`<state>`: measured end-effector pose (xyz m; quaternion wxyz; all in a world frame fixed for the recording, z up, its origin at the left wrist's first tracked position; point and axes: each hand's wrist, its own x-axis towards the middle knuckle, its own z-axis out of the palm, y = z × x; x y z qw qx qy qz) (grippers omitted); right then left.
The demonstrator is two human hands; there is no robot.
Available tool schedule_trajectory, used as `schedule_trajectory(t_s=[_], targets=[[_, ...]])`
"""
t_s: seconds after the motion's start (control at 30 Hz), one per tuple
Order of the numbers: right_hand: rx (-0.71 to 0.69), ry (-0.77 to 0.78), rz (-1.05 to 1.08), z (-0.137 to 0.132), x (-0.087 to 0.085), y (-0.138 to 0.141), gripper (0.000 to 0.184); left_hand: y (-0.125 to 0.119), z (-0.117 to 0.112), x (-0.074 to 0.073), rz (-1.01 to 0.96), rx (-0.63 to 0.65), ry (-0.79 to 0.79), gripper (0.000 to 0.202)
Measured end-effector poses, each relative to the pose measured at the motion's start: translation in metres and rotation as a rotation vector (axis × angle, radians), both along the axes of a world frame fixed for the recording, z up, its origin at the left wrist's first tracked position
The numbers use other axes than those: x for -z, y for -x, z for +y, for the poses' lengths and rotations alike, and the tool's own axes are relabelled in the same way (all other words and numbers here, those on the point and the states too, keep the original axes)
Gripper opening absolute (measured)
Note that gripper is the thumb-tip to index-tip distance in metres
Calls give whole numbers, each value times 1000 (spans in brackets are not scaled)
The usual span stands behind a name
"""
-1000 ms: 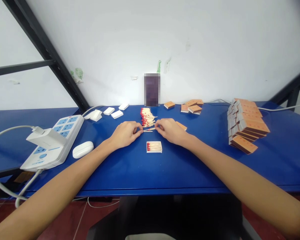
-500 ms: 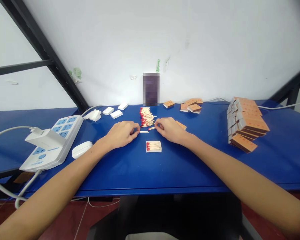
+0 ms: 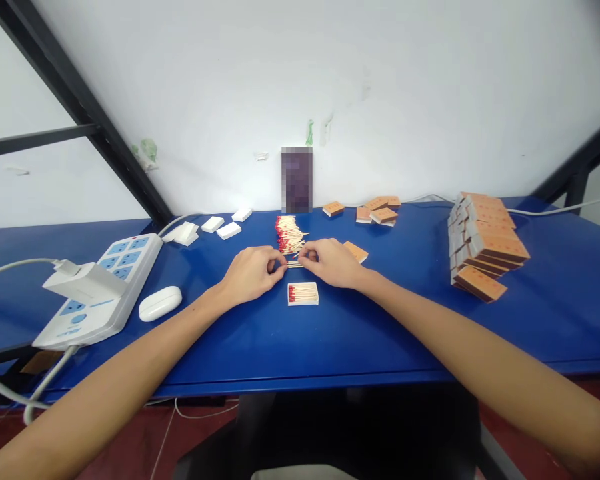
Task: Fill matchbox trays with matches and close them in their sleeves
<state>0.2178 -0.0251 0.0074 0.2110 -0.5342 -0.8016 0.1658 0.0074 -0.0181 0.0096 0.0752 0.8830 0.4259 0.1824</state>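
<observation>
Between my two hands lie a few matches point(image 3: 293, 265), side by side above the blue table. My left hand point(image 3: 254, 272) pinches their left ends, so the heads there are hidden. From the other side my right hand point(image 3: 331, 262) closes its thumb and fingertips on the right ends. Just beyond the fingers spreads a pile of loose red-headed matches point(image 3: 289, 235). Nearer to me rests an open matchbox tray point(image 3: 303, 303), partly filled with matches whose red heads point left. An orange matchbox cover point(image 3: 356, 252) lies partly behind my right hand.
White trays point(image 3: 229, 231) and a power strip point(image 3: 145, 257) with a plugged-in charger point(image 3: 87, 290) are on the left, by a white case point(image 3: 160, 303). Orange matchboxes point(image 3: 384, 216) lie at the back; a large stack point(image 3: 495, 233) stands right. A pixelated dark rectangle point(image 3: 297, 180) leans against the wall.
My hands have come closer together, and the right one has brought its match beside the one at my left fingers. The view has shifted slightly.
</observation>
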Motion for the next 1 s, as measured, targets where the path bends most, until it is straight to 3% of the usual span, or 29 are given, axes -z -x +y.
schedule_trajectory(t_s=[0.47, 0.73, 1.0], targets=[[-4, -124, -97, 6, 5, -7, 24, 12, 11, 3, 12, -123, -14, 21], [-36, -154, -104, 9, 8, -8, 27, 10, 10, 6, 13, -4, -27, 24], [-209, -206, -177, 23, 11, -12, 29, 8, 7, 6, 22, 59, -37, 27]])
